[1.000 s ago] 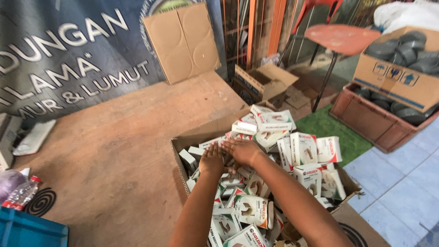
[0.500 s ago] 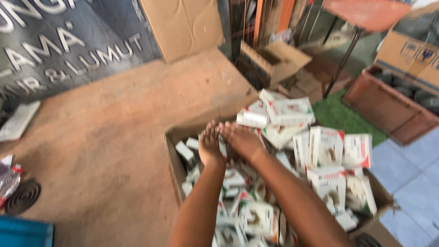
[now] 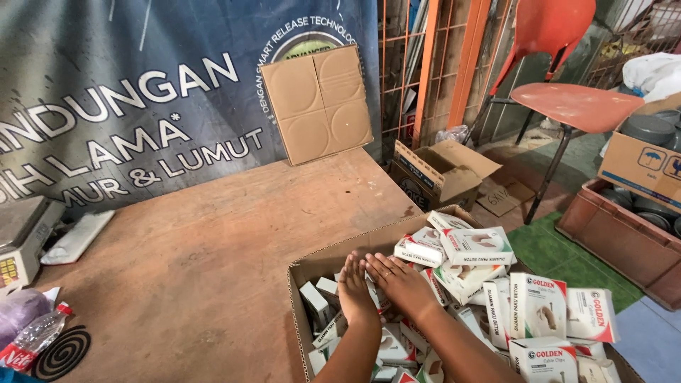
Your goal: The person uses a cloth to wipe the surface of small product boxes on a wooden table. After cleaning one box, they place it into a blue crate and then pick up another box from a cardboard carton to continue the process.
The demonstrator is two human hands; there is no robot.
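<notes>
Both my hands in the carton (image 3: 306, 268) of small boxes.
My left hand (image 3: 355, 289) and right hand (image 3: 401, 282) lie flat, side by side, fingers open, on the boxes (image 3: 474, 247) heaped toward 2 o'clock.

Head cam, looks down, close over carton (image 3: 305, 273).

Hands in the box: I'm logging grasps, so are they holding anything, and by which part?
Nothing is visibly held. The left hand and right hand lie flat, palms down, on the small boxes.
</notes>
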